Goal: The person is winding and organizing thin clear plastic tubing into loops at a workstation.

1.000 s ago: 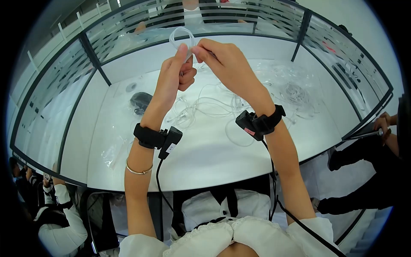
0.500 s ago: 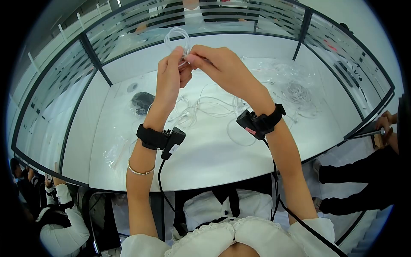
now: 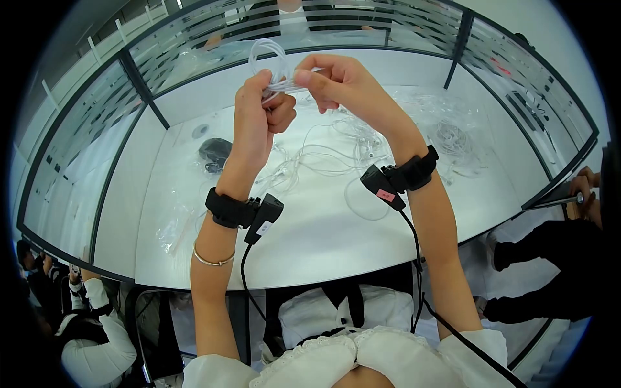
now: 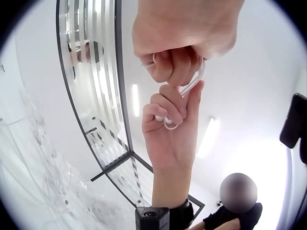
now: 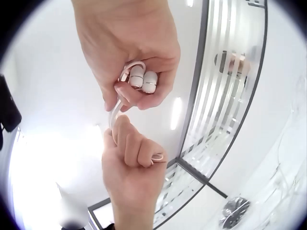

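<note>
A coil of white earphone cable (image 3: 266,44) is held up above the table in front of me. My left hand (image 3: 253,116) grips its lower part, thumb on top and fingers curled; a small loop of cable (image 5: 157,157) pokes out beside the little finger. To its right, my right hand (image 3: 352,84) pinches the cable end between thumb and forefinger. Two white earbuds (image 5: 150,82) lie within the curled fingers of that hand. A short doubled stretch of cable (image 4: 193,82) spans the small gap between both hands.
Loose white cables (image 3: 323,155) are spread across the white table (image 3: 310,239). A bundled cable in clear plastic (image 3: 449,139) lies at the right, a dark item in plastic (image 3: 215,154) at the left. Glass-topped partitions (image 3: 291,61) enclose the table. Another person's legs (image 3: 543,252) are at the right.
My right hand has moved a little right, away from the left hand, and a stretch of cable now shows between them. The left hand and coil shifted slightly left.
</note>
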Demonstrator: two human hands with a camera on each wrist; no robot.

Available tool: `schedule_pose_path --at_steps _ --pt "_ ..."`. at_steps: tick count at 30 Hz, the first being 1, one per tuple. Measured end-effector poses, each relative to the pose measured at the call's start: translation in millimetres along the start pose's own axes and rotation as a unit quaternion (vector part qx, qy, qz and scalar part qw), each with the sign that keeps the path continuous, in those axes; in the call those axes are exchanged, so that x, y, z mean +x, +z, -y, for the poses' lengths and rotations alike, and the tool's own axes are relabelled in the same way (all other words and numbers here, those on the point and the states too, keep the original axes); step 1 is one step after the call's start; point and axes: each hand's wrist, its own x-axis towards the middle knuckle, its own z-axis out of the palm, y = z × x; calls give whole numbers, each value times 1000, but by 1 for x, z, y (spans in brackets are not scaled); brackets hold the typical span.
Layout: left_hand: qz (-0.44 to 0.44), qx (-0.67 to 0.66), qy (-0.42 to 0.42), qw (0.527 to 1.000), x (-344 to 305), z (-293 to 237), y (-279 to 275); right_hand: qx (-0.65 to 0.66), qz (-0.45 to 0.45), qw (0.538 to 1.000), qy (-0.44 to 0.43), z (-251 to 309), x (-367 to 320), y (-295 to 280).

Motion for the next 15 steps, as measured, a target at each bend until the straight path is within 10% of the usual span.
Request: schedule_pose_path --at_steps 7,15 --pt "193 101 -119 969 -7 -6 2 171 14 985 28 -1 -2 -9" --pt "217 149 -157 952 -12 -4 8 14 -24 999 35 3 -2 -4"
